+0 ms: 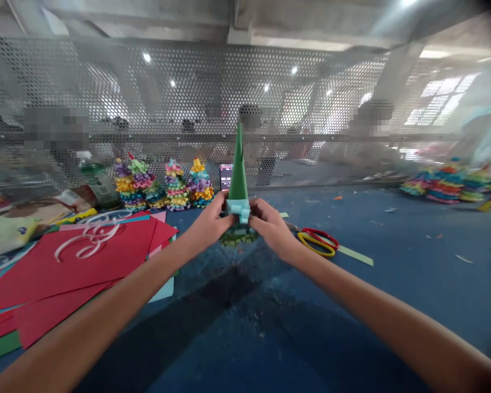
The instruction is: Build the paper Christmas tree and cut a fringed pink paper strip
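Note:
A tall green paper cone point(238, 177) stands upright in front of me, with olive green paper loops point(238, 239) round its base. A light blue paper strip with curled loops point(239, 208) lies across the cone's lower part. My left hand point(210, 217) pinches the strip's left side, thumb and fingers closed against the cone. On the other side, my right hand point(271, 225) is closed with its fingertips on the strip's right end. The fingers partly hide where strip and cone meet.
Red paper sheets point(94, 267) with white curled strips are piled at left. Scissors with red and yellow handles point(319, 242) lie right of my hand on a pale green strip point(355, 255). Finished colourful paper cones point(177, 185), a phone point(226, 177) and a perforated metal screen point(167, 109) stand behind.

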The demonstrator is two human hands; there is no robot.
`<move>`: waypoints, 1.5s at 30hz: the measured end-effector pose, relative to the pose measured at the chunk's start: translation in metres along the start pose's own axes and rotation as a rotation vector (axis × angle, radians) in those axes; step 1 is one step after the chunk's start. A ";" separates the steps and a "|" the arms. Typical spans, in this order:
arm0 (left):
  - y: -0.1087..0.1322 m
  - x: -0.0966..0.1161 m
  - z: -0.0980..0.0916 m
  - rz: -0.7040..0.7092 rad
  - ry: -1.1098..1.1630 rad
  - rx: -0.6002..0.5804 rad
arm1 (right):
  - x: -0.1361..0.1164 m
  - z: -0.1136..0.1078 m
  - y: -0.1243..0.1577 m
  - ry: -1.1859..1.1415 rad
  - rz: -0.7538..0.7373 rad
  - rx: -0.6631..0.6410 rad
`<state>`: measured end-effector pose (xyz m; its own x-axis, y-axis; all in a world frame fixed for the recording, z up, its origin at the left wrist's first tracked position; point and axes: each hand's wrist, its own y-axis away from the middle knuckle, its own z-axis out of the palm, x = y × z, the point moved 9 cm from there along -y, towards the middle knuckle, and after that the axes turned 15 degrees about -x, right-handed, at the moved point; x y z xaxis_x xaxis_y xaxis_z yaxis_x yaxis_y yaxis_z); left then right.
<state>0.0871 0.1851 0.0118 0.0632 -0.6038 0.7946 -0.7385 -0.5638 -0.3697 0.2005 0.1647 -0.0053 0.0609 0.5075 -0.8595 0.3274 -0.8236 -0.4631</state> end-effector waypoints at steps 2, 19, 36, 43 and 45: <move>0.007 0.006 -0.008 0.005 -0.131 0.126 | 0.001 -0.003 -0.001 -0.028 0.003 0.019; 0.017 0.061 -0.004 0.132 -0.718 0.126 | 0.024 -0.040 -0.012 -0.245 0.106 -0.051; 0.027 0.070 0.066 0.369 -1.018 -0.402 | -0.017 -0.029 -0.004 -0.392 0.103 0.076; 0.018 0.067 0.053 0.231 -0.776 -0.283 | -0.039 -0.036 -0.002 -0.293 0.019 0.140; 0.015 0.066 0.049 0.193 -0.680 -0.254 | -0.044 -0.037 0.000 -0.250 -0.012 0.171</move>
<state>0.1128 0.1091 0.0350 0.2572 -0.9401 0.2237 -0.9055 -0.3153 -0.2840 0.2326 0.1521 0.0405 -0.1825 0.4565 -0.8708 0.1622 -0.8595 -0.4846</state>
